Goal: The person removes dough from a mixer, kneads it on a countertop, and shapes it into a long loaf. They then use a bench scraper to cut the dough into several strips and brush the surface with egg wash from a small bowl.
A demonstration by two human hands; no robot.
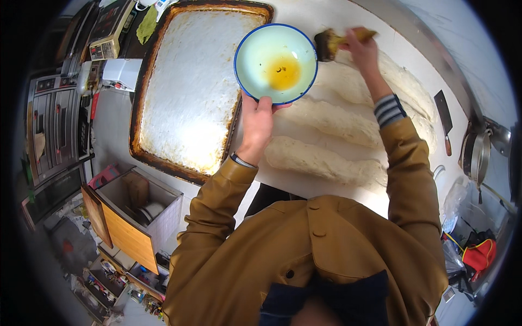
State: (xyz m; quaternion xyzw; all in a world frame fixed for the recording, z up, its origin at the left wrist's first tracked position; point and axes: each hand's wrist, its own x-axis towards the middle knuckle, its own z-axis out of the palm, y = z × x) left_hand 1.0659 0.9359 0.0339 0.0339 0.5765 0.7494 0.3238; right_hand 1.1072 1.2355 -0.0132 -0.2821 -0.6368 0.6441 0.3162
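My left hand (258, 120) grips the near rim of a pale bowl (255, 51) with a blue edge. A small pool of yellow oil-like liquid (283, 73) with dark specks lies in it. To the right of the bowl, my right hand (361, 49) is closed round the handle of a brush (327, 44), whose dark bristles point left, apart from the bowl. Several long rolls of floured dough (321, 161) lie side by side on the worktop below and right of my hands. Left of the bowl is a large baking tray (185, 81) with browned edges and a shiny surface, partly covered by the bowl.
A cleaver (443, 119) lies at the worktop's right edge, with pans (478, 155) hanging beyond it. An oven (57, 127) stands far left. Below the tray is an open cabinet (136, 217). A scale-like device (109, 32) sits at the upper left.
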